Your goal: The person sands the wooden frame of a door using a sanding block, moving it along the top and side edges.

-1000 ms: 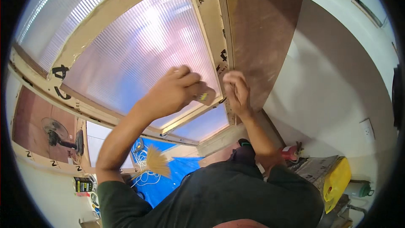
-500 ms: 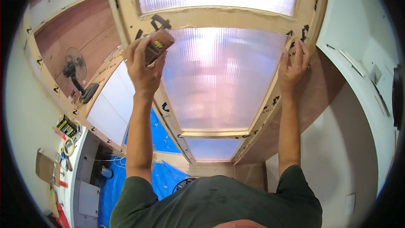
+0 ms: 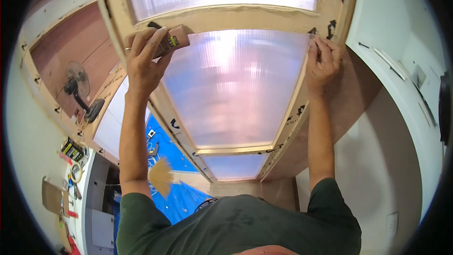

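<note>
In my left hand is a small brown block with a dark side and a yellow label. My fingers wrap over it at the upper left corner of a ribbed translucent panel. That panel sits in a light wooden frame with black marks along it. At the panel's upper right corner, my right hand has its fingertips pinched together against the frame's edge. Whether anything small is between those fingertips is hidden.
A fan stands on a wooden ledge to the left. Below it, a white worktop bears several tools and a dark box. Blue sheeting and straw-coloured bristles lie low by my left arm.
The frame and both hands appear farther left in view. The block has turned so its labelled end points more to the right. Straw-coloured bristles and a cable now show beside my left arm.
</note>
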